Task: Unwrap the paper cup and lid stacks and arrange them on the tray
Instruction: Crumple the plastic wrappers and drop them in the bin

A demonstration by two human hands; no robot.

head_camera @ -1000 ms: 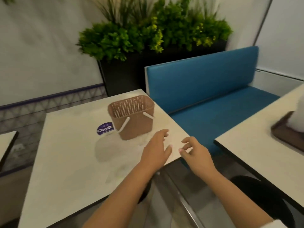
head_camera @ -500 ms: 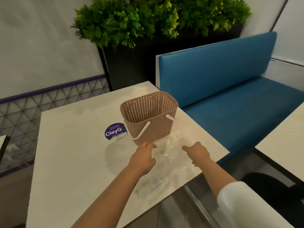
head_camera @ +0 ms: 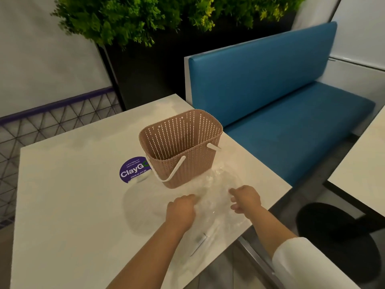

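Both hands rest on a sheet of clear plastic wrap (head_camera: 216, 197) spread on the desk (head_camera: 62, 205), just in front of a tan basket (head_camera: 183, 151). The left hand (head_camera: 182, 211) and right hand (head_camera: 245, 198) have curled fingers — whether they pinch the wrap, I cannot tell.

Pale table (head_camera: 62, 205), blue bench (head_camera: 270, 97), green planter (head_camera: 145, 17)

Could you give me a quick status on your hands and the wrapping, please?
Left hand and right hand both on clear plastic wrap on table; grip unclear. Basket just behind wrap. No cups, lids or tray in view.
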